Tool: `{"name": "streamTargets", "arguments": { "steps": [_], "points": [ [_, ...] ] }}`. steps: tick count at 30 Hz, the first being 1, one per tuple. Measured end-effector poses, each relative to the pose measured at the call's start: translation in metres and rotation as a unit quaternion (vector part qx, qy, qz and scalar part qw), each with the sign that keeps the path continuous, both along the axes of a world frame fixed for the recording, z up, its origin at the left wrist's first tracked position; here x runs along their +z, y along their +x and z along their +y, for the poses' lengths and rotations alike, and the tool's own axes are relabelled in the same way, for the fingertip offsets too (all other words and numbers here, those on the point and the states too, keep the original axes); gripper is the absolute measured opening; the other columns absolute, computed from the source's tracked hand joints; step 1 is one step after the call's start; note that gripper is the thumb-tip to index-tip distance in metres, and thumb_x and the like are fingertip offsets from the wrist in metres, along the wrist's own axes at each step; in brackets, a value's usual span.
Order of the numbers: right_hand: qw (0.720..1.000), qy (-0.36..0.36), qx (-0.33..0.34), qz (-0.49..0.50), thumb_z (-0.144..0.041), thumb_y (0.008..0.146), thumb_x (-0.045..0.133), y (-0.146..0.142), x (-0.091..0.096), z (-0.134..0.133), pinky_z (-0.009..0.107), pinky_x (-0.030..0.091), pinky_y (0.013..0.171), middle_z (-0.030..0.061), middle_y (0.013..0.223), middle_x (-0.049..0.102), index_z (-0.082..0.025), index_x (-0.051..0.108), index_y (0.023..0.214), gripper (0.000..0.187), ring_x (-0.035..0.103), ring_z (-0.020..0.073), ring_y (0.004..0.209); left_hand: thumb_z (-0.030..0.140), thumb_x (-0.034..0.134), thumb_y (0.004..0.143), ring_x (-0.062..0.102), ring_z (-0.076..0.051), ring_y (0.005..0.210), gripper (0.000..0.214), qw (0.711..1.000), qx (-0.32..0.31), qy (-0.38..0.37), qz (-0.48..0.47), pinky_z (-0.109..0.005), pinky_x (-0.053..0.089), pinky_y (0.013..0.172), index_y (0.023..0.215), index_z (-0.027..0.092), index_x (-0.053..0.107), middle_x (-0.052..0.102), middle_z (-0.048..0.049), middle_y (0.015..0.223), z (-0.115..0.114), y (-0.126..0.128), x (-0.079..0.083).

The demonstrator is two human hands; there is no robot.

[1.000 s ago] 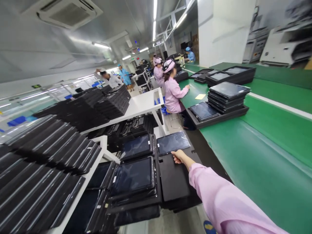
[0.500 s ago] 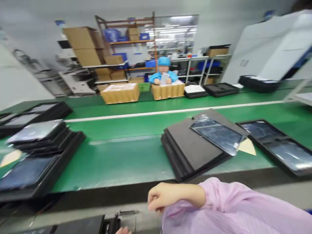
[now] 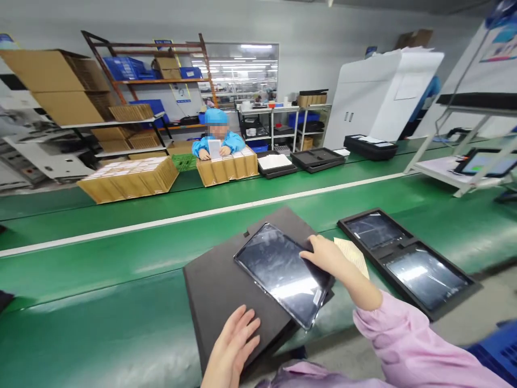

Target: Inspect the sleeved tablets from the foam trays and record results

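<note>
A stack of flat black trays (image 3: 214, 280) lies on the green conveyor belt (image 3: 100, 302) right in front of me. A dark glossy tablet (image 3: 283, 272) rests slantwise on top of the stack. My right hand (image 3: 329, 258), in a pink sleeve, grips the tablet's right edge, thumb over the glass. My left hand (image 3: 232, 345) lies flat and spread on the near corner of the top tray. A small beige paper slip (image 3: 353, 253) shows just behind my right hand.
A black tray with two screens (image 3: 365, 257) lies to the right on the belt. Across the belt a person in blue (image 3: 218, 139) sits behind brown cartons (image 3: 228, 164); another carton (image 3: 129, 178) is further left. A white rack (image 3: 452, 175) stands at the right.
My view has swung from the tray racks on my left to the belt in front. My right hand has come up from near my lap and taken hold of the tablet; my left hand now presses the tray.
</note>
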State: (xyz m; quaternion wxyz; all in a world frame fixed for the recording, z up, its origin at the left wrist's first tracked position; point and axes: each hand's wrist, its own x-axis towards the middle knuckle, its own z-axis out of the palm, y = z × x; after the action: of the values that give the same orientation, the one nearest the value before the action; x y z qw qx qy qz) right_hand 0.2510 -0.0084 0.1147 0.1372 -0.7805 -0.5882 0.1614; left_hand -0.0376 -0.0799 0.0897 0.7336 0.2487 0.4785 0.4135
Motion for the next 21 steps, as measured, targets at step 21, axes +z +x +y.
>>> {"name": "streamTargets", "arguments": {
  "steps": [21],
  "points": [
    [0.767,0.165,0.239,0.572,-0.039,0.08,0.062,-0.06,0.071,-0.011,0.026,0.046,0.055,0.0058,0.104,0.056,-0.023,0.045,0.128,0.053,0.053,0.0117,0.063,0.065,0.077,0.052,0.063,-0.021,0.075,0.056,0.978,0.15,0.133,0.056,-0.03,0.049,0.071,0.072,0.015,0.063,0.067,-0.0038,0.07,0.056,0.09,0.024]
  ]
}}
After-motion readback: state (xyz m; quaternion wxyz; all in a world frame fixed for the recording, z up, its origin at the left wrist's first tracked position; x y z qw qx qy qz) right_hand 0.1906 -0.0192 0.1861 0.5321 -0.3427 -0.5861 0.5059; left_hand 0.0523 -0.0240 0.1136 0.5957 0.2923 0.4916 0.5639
